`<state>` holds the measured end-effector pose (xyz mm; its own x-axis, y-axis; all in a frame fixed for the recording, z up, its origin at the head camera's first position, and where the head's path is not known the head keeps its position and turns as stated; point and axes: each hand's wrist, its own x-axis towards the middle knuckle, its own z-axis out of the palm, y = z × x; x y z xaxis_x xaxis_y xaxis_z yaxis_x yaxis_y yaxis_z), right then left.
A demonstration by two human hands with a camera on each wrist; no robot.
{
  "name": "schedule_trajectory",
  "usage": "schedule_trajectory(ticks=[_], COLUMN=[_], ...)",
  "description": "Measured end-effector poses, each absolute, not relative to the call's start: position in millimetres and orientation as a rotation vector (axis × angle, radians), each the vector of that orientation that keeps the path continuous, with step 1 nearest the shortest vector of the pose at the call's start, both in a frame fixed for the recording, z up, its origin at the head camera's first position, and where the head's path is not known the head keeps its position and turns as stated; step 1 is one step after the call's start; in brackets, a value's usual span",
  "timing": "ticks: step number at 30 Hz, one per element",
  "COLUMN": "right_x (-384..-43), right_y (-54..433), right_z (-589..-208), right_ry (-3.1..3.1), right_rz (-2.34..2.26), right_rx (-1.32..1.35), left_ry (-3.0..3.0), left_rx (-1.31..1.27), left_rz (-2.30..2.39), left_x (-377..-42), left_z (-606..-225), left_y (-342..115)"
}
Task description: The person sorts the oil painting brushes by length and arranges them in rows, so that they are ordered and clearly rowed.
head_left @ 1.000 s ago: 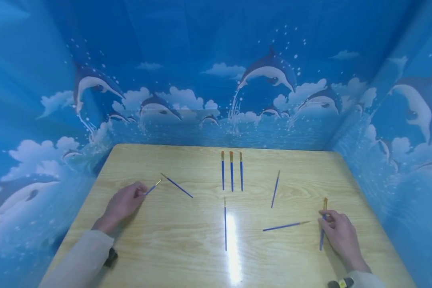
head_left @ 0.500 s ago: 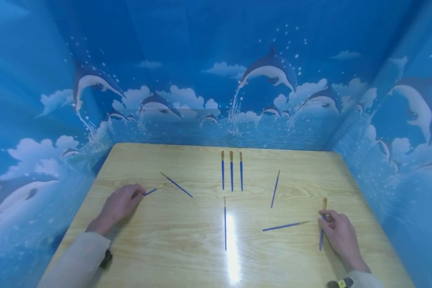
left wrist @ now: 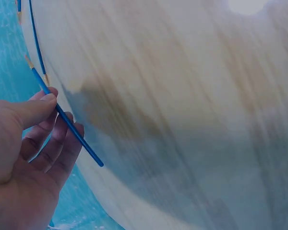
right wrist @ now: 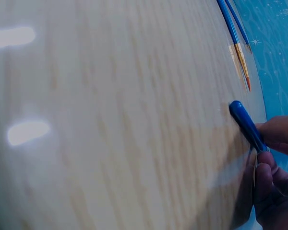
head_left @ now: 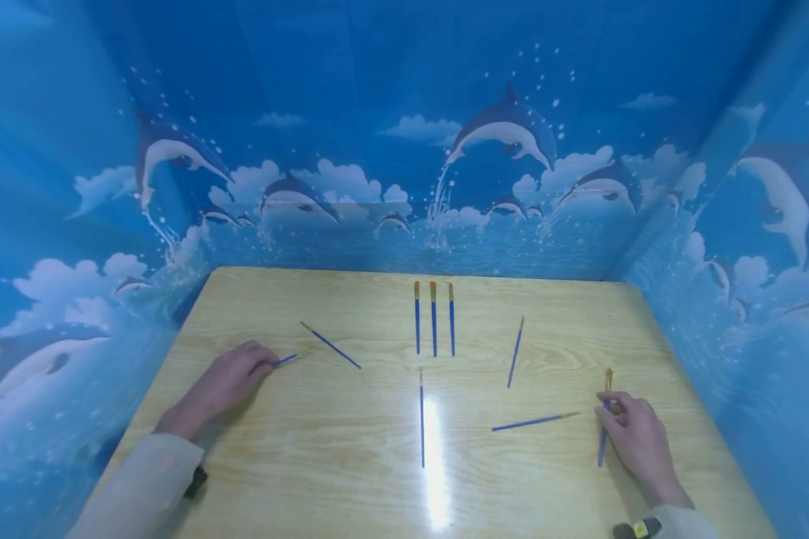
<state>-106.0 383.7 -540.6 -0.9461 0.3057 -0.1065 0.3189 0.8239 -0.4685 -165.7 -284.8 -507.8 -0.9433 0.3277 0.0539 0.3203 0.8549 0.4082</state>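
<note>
At the table's left side, my left hand (head_left: 232, 378) pinches a thin blue-handled paintbrush (left wrist: 91, 153) between thumb and index finger. In the left wrist view its other fingers lie behind the handle, and the bristles point away past the thumb. Another paintbrush (head_left: 337, 350) lies slanted just to the right of this hand. Over on the right side, my right hand (head_left: 640, 438) pinches the middle of a wider paintbrush (head_left: 603, 449), bristles toward the far edge. The right wrist view shows the blunt blue handle end (right wrist: 244, 119); the fingers hide the rest.
Three paintbrushes (head_left: 434, 329) stand in a parallel row near the far edge of the wooden table (head_left: 350, 479). Below them lies a single brush (head_left: 422, 427). Two more, a tilted brush (head_left: 515, 352) and a nearly crosswise brush (head_left: 535, 423), lie right of centre. Dolphin-printed curtains (head_left: 350, 239) surround the table.
The brush in my left hand has turned from pointing up and right to lying flatter, with less of its tip showing. The left forearm has shifted slightly left. My right hand has stayed still.
</note>
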Motion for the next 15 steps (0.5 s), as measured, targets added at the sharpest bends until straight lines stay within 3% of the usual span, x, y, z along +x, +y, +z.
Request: schedule_trajectory(ticks=[15], right_x=[-106], right_y=[385], right_z=[-539], right_ry=[2.986], right_rz=[-0.757], right_rx=[0.473], left_ry=[2.726], left_rx=[0.411], left_rz=[0.921], left_x=[-169], left_z=[-502], left_y=[-228])
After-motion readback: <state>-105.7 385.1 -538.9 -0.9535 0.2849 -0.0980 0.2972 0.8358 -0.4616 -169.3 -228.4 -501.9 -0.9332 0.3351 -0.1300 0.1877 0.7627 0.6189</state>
